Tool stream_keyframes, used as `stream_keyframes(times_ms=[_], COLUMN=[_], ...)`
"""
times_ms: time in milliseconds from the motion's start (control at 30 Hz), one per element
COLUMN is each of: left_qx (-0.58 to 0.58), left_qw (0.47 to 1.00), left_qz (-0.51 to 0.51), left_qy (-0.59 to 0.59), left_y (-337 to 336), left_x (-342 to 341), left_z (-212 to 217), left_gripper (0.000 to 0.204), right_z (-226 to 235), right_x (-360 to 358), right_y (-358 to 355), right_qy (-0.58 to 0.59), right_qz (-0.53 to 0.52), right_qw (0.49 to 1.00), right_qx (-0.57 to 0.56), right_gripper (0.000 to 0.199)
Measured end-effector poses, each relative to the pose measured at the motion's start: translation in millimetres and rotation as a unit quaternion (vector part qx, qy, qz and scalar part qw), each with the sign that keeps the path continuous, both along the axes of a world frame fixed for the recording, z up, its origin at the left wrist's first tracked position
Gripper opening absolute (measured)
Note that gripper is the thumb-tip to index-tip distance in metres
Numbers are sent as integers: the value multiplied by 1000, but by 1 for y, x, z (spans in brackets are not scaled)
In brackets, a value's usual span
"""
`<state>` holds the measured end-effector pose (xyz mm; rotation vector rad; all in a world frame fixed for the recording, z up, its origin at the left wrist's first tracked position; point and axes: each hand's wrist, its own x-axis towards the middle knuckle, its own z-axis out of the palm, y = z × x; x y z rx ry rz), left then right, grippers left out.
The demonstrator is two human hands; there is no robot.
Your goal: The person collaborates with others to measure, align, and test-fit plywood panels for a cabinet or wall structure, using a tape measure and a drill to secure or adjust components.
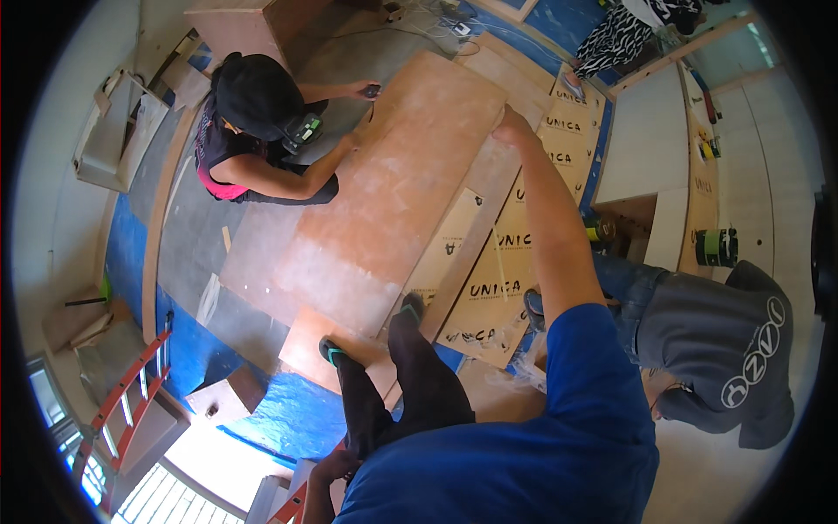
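Observation:
A large brown plywood panel (pixel 393 192) lies tilted across the floor in front of me. My right hand (pixel 511 127) reaches out at arm's length and grips the panel's right edge near its far corner. My left hand (pixel 330 467) hangs low by my hip, beside an orange ladder rail (pixel 292 505); its fingers are too dark to read. My feet (pixel 410 307) stand at the panel's near end. A crouching person in a black cap (pixel 255 96) has both hands at the panel's far left corner.
Another person in a grey shirt (pixel 724 349) crouches at my right. Printed cardboard sheets (pixel 497 288) and a blue tarp (pixel 297 419) cover the floor. An orange ladder (pixel 131 393) stands at the left, white cabinets (pixel 650 140) on the right, and a green-and-black tool (pixel 716 247) beside them.

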<state>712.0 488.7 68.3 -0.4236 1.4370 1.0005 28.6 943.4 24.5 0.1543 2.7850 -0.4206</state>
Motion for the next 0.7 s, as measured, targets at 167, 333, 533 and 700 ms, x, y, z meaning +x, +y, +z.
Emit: stream_keyframes(times_ms=[167, 333, 533, 700], left_qx=[35, 35, 45, 36], left_qw=[999, 997, 997, 999], left_qz=[-14, -58, -53, 0], left_qy=[7, -38, -24, -5], left_y=[-3, -8, -10, -13], left_x=[2, 2, 1, -7], left_z=[-7, -11, -14, -5], left_gripper=[30, 30, 29, 31], right_z=[-10, -22, 0, -8], right_x=[-5, -7, 1, 4], right_y=[0, 0, -24, -17], right_qy=[17, 53, -3, 64], right_qz=[3, -3, 12, 3], right_qw=[1000, 998, 1000, 995], right_qx=[-18, -42, -20, -76], right_gripper=[85, 79, 88, 84])
